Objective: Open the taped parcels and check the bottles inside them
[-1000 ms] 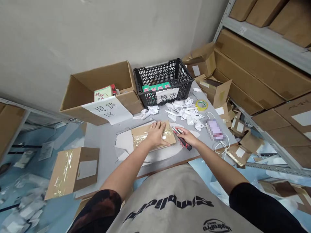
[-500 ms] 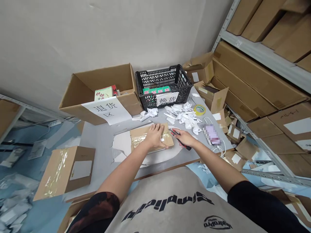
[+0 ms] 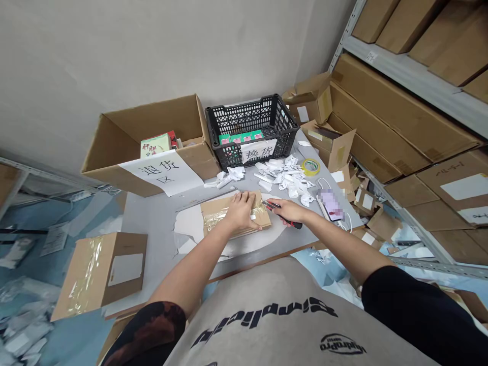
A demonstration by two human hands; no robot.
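Observation:
A flat cardboard box [image 3: 213, 208], with shiny tape along its top, lies on the table in front of me. My left hand [image 3: 241, 209] rests over its right half, fingers on top and thumb near the front edge, holding it down. In my right hand [image 3: 286, 211] is a black and red utility knife [image 3: 293, 223], fingers wrapped round the handle. Its front end points at the taped right end of the box; whether the blade touches the tape I cannot tell.
Behind stand an open carton [image 3: 152, 183] with a paper sign and a black crate [image 3: 251, 147] holding green boxes. Crumpled paper [image 3: 285, 175], a tape roll [image 3: 310, 166] and a phone [image 3: 331, 204] lie right. A taped carton [image 3: 91, 274] stands left; shelving [image 3: 404, 61] rises right.
The knife's handle has swung slightly, its rear end now farther from me and more level. My left hand keeps its place on the box. The whole view has shifted a little.

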